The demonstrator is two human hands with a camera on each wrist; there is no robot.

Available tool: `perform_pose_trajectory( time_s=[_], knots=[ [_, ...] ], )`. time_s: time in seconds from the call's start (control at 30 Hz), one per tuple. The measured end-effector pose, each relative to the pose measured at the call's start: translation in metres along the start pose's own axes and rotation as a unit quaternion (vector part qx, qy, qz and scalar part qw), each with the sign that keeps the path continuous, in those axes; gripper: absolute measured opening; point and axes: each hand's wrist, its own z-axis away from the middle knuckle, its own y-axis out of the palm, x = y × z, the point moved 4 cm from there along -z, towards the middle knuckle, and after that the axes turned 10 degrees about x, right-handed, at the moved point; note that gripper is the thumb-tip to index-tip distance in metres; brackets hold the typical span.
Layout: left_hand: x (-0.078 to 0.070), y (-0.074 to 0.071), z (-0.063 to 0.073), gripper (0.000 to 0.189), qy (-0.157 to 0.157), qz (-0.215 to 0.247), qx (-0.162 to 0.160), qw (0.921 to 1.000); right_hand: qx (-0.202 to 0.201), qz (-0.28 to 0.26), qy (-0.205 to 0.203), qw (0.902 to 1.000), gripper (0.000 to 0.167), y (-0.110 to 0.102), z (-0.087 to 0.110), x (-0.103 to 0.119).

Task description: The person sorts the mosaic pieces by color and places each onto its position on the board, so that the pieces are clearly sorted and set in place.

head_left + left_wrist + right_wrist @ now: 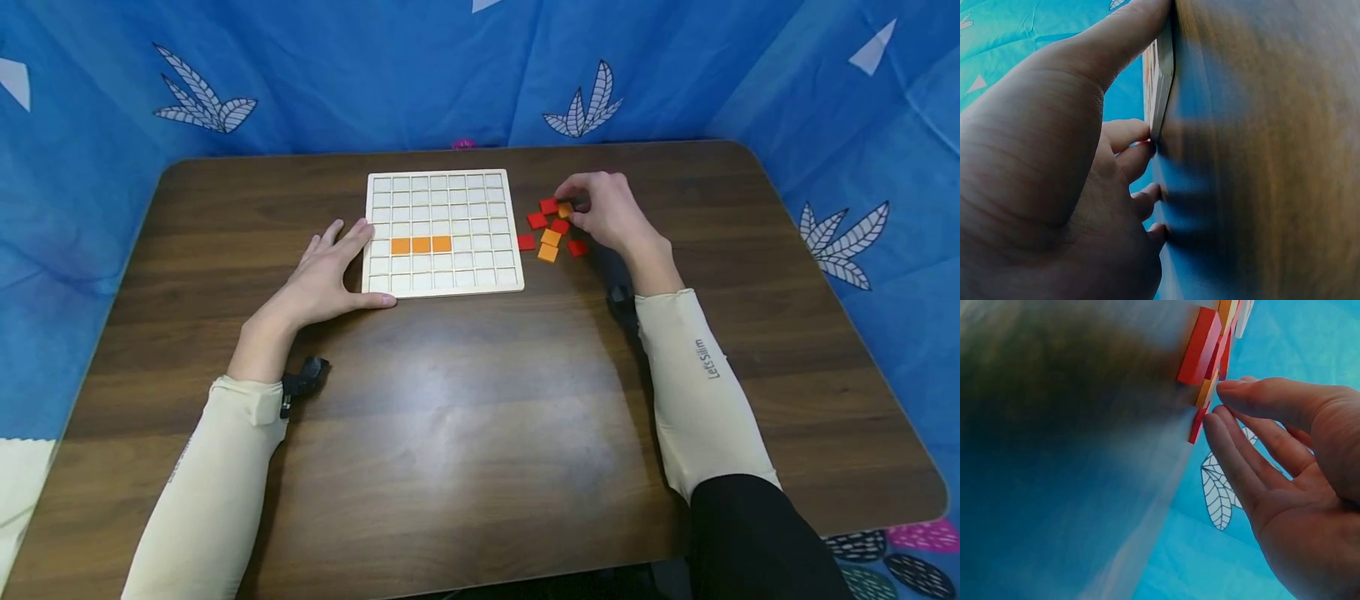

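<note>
A pale gridded board [450, 293] lies on the table. Three orange tiles [422, 244] sit side by side in one of its rows. My left hand [322, 275] is spread at the board's lower left corner, its index finger touching the left edge and its thumb the near edge. Right of the board is a loose group of red tiles [537, 221] and orange tiles [548, 252]. Over the far end of this group is my right hand [611, 212], thumb and fingers slightly parted around an orange tile [565, 210]. In the right wrist view the fingertips [1210, 422] are close to the tiles.
The brown wooden table [450, 417] has rounded corners. Blue patterned cloth [420, 75] hangs behind it and at both sides. A dark wrist camera [306, 377] is strapped beside the left wrist.
</note>
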Motion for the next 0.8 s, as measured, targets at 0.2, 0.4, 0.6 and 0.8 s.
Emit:
perform_pose_trajectory(
  time_s=[0.2, 0.4, 0.6, 0.8],
  knots=[
    [0.0, 0.0, 0.002, 0.118, -0.002, -0.001, 0.004, 1.0, 0.021, 0.0, 0.008, 0.9998, 0.041, 0.004, -0.002, -0.004],
    [0.0, -0.001, 0.001, 0.118, 0.001, -0.001, -0.002, 1.0, 0.007, 0.006, -0.001, 1.0, 0.037, 0.001, -0.002, -0.006],
    [0.002, 0.001, 0.002, 0.118, 0.002, -0.001, -0.002, 1.0, 0.007, 0.003, -0.004, 1.0, 0.033, 0.002, -0.002, -0.007],
    [0.002, 0.0, 0.0, 0.119, 0.006, -0.002, -0.005, 1.0, -0.016, 0.008, -0.005, 0.9998, 0.034, -0.007, 0.001, -0.006]
  ],
)
